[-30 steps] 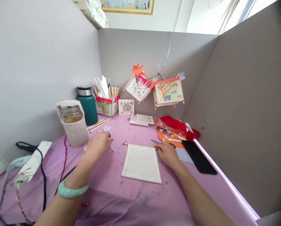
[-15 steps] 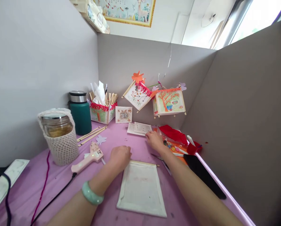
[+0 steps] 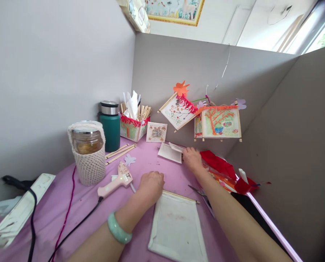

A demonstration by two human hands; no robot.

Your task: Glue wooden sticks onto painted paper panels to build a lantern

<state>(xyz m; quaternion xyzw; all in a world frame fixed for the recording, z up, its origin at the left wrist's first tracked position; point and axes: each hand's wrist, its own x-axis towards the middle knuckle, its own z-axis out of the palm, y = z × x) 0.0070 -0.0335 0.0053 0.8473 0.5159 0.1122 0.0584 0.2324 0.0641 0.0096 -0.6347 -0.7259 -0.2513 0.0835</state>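
My right hand (image 3: pixel 192 159) reaches to the back of the purple table and pinches the top sheet of a small stack of white panels (image 3: pixel 170 152), lifting its edge. My left hand (image 3: pixel 152 184), a green bangle on its wrist, rests curled on the table at the top left corner of a white cloth panel (image 3: pixel 177 229) with a wooden stick (image 3: pixel 182 197) along its upper edge. A pink glue gun (image 3: pixel 116 181) lies just left of that hand.
A jar in a crochet cover (image 3: pixel 87 150), a green flask (image 3: pixel 110 125) and a box of sticks (image 3: pixel 133 124) stand at the back left. Two painted lanterns (image 3: pixel 219 122) hang above. Scissors (image 3: pixel 197 189), red paper (image 3: pixel 218 164) and a black phone (image 3: pixel 243 201) lie on the right.
My right hand left the stick and reached back to the stack of panels, lifting the top one. My left hand moved right to the cloth panel's corner. The glue gun now lies uncovered.
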